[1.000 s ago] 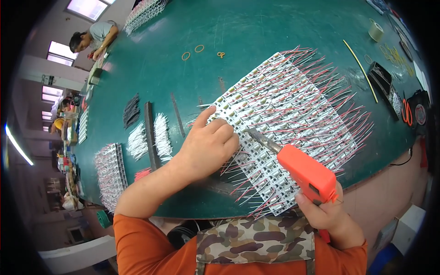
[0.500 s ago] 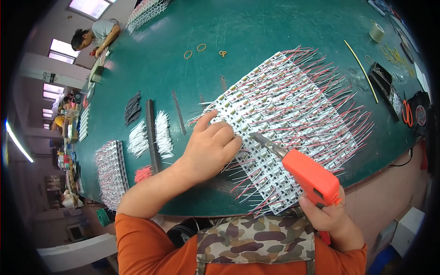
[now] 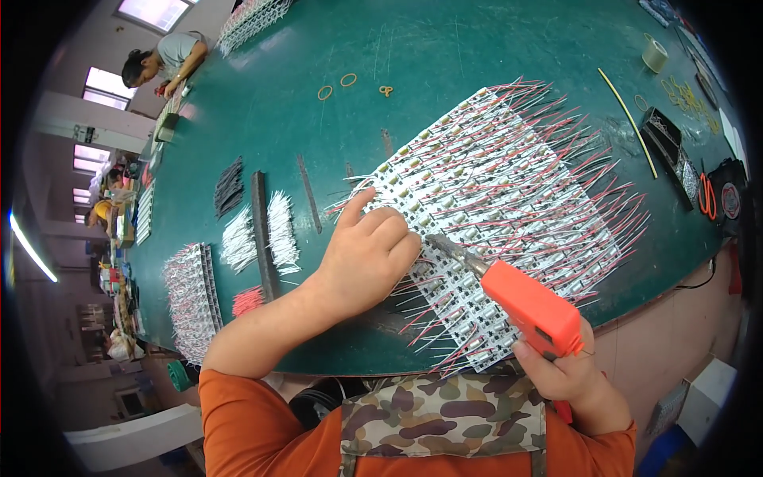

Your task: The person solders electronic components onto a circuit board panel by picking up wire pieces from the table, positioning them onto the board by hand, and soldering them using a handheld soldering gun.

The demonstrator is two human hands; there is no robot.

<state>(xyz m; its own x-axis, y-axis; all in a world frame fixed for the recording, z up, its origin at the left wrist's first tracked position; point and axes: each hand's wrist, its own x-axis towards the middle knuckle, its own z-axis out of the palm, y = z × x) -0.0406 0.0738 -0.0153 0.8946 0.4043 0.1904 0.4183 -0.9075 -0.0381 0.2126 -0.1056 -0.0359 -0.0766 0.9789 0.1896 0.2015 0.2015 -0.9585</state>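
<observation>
A white panel of joined circuit boards [image 3: 457,306] lies on the green table, small components in rows across it and red and white wires fringing its sides. Over its left edge rests my left hand [image 3: 373,254], index finger stretched forward and the other fingers curled together. Whatever those fingers pinch is hidden beneath them. My right hand [image 3: 560,370] grips a red soldering gun [image 3: 532,306] at the panel's near right side. The gun's metal tip points left and touches or hovers just above the boards, close to my left fingertips; contact cannot be made out.
Left of the panel lie bundles of white wires [image 3: 281,230], black wires [image 3: 229,187] and red wires [image 3: 247,300], with a dark bar [image 3: 264,238] among them. Another wired board stack [image 3: 191,302] stands farther left. Orange-handled scissors [image 3: 706,197] lie right. A co-worker [image 3: 171,60] sits far left.
The soldering gun has shifted slightly left with my right hand, bringing its tip nearer my left fingers. My left hand stays almost in place.
</observation>
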